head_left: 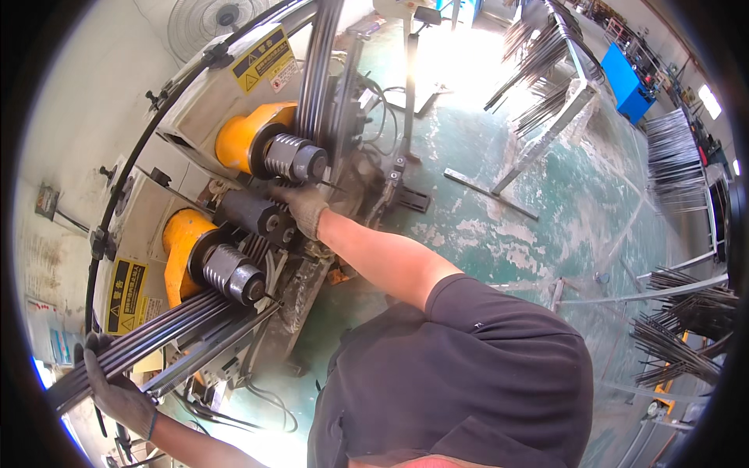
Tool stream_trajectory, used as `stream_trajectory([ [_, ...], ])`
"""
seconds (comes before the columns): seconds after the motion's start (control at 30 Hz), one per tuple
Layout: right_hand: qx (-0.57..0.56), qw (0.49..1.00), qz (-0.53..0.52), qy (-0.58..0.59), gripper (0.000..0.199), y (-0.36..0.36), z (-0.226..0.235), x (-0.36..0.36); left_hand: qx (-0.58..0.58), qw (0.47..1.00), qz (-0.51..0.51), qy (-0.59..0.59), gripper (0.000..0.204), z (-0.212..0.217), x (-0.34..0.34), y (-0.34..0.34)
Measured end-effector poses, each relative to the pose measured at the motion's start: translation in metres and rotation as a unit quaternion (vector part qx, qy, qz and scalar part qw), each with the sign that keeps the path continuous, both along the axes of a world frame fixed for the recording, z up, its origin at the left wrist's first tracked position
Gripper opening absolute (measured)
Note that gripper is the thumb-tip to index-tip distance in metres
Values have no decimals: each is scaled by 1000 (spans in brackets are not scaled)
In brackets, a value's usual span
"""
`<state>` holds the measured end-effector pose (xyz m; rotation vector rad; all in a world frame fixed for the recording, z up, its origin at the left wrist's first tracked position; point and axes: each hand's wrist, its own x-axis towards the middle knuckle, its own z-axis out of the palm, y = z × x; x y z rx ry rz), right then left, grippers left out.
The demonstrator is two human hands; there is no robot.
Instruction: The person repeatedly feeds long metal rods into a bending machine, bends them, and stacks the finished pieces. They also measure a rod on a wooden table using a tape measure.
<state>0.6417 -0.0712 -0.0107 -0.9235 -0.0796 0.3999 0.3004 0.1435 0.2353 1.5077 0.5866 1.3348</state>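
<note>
Grey-gloved, the left hand (121, 396) is clasped on the dark metal rods (156, 338), which run from it toward the lower orange housing (186, 238). The right hand (303, 207) sits beside the black block (246, 212); I cannot tell whether its fingers close on anything. Beyond stretches green floor (468, 195).

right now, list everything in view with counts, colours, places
housings: two, yellow, left
ribbed cylinders: two, grey, at housings
block: one, dark, between the housings
rods: several, dark, lower left and top
large labels: two, yellow, left
fan: one, grey, top left
cabinet: one, blue, upper right
rod bundles: several, dark, right
floor: one, green, centre
shirt: one, dark, bottom
left fingers: count unclear, grey gloved, at the rods
right fingers: count unclear, grey gloved, by the block
</note>
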Motion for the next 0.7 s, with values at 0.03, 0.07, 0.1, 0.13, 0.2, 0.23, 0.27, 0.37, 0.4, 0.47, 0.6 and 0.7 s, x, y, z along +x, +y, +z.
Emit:
stream_trajectory([
  [0.03,-11,1000,6,-8,40,-4,4,-2,2,1000,-7,3,44,5,8,-3],
  [0.07,-23,1000,13,-16,40,-7,8,-5,-8,1000,-20,7,44,10,14,8],
  [0.1,-30,999,13,-10,40,-8,13,-9,19,999,-20,42,46,17,22,7],
  [0.13,-39,999,12,-5,40,-10,19,-12,34,997,-6,70,48,25,34,-4],
  [0.2,-47,999,13,-2,41,-9,21,-15,77,989,4,126,51,41,51,-15],
  [0.23,-46,999,16,-4,41,-5,17,-15,106,983,2,153,52,48,55,-13],
  [0.27,-52,999,7,-8,41,-8,15,-11,129,976,-12,176,53,48,69,-8],
  [0.37,-23,999,8,-38,43,-15,11,-6,197,958,-60,198,57,55,111,-13],
  [0.4,-29,999,11,-37,44,-14,10,-6,202,951,-73,225,58,62,123,-18],
  [0.47,-41,998,17,-38,45,-11,11,-8,210,933,-98,276,61,74,138,-28],
  [0.6,-32,999,17,-28,45,-20,27,-18,174,950,-95,241,60,66,140,-26],
  [0.7,-32,998,22,-53,46,-17,15,-11,172,953,-95,230,59,66,141,-29],
])
